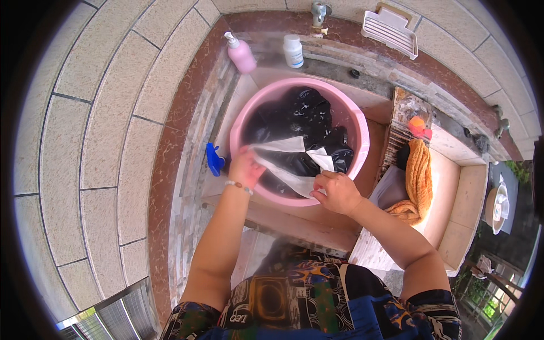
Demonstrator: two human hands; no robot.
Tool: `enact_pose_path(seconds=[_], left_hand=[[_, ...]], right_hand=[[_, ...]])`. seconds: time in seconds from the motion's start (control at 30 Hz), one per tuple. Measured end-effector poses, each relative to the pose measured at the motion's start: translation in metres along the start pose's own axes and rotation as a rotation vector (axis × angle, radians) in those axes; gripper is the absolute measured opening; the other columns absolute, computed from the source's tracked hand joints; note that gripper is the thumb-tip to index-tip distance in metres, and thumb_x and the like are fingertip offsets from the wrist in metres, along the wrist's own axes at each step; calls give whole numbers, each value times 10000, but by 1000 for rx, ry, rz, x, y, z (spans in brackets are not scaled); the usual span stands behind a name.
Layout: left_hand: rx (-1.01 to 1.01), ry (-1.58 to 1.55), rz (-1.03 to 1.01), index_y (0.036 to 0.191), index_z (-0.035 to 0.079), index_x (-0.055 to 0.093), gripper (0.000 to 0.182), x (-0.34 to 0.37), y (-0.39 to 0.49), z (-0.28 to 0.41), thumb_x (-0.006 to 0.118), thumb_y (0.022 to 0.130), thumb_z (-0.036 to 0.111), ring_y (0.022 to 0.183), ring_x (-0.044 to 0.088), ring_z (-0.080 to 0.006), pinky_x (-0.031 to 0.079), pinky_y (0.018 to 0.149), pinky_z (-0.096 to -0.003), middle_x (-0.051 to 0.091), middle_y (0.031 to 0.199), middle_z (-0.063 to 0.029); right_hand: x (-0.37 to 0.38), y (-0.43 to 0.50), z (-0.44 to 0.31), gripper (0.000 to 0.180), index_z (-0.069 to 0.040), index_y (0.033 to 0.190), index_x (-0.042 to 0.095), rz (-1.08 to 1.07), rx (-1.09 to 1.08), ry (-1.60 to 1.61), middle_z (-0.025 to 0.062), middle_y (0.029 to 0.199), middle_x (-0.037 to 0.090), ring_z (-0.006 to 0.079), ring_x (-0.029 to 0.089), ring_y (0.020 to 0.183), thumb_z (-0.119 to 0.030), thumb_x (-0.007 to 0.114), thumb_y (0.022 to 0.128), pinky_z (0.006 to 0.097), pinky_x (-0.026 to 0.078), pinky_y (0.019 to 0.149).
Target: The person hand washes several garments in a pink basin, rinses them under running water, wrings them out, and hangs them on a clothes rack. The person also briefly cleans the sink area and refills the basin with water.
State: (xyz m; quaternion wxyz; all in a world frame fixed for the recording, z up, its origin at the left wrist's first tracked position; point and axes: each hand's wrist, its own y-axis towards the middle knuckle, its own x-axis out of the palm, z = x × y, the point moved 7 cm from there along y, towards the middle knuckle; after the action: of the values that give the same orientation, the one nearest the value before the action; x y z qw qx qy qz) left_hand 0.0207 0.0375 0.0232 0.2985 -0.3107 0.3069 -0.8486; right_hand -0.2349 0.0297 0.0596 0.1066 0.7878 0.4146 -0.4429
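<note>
A round pink plastic basin stands in a tiled sink and holds wet black fabric in dark liquid. Over its near half a white strip of cloth is stretched between my hands. My left hand, with a bead bracelet at the wrist, grips the strip's left end above the rim. At the near right rim, my right hand pinches the other end between thumb and fingers. Another white piece of the fabric lies on the black fabric just beyond my right hand.
A pink pump bottle and a white bottle stand behind the basin. A blue plastic item lies to its left. Rightward are a ridged washboard, an orange-and-red piece and an orange towel. A tap projects above.
</note>
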Motion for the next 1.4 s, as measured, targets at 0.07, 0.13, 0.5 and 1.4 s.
enact_pose_path(seconds=[0.07, 0.13, 0.5, 1.4], left_hand=[[131, 164, 24, 1275, 43, 527, 289, 3, -11, 11, 442, 1002, 87, 1090, 615, -259, 508, 993, -477, 606, 1205, -136], [124, 263, -87, 1281, 46, 545, 304, 10, -15, 18, 435, 998, 71, 1049, 633, -242, 528, 958, -454, 614, 1195, -126], [877, 1811, -258, 1025, 61, 712, 272, 35, -37, 59, 731, 814, 232, 1016, 633, -332, 522, 889, -425, 625, 1177, -139], [1097, 240, -1064, 1072, 11, 585, 199, 272, -277, 293, 607, 877, -26, 870, 664, -156, 552, 785, -317, 680, 975, -90]], right_hand=[[-1, 20, 5, 193, -118, 965, 674, 247, 27, 300, 83, 978, 655, 282, 665, 911, -235, 726, 820, 412, 493, 869], [7, 37, 3, 177, -108, 992, 687, 337, -6, 41, 88, 921, 659, 298, 652, 967, -196, 697, 839, 413, 508, 885], [-54, 25, 43, 182, -35, 1055, 647, 358, 196, 1007, 63, 900, 680, 128, 610, 866, -169, 564, 964, 301, 497, 792], [-383, -4, -218, 242, -67, 1080, 650, 638, -151, 651, 120, 985, 682, 229, 644, 892, -120, 543, 869, 404, 537, 718]])
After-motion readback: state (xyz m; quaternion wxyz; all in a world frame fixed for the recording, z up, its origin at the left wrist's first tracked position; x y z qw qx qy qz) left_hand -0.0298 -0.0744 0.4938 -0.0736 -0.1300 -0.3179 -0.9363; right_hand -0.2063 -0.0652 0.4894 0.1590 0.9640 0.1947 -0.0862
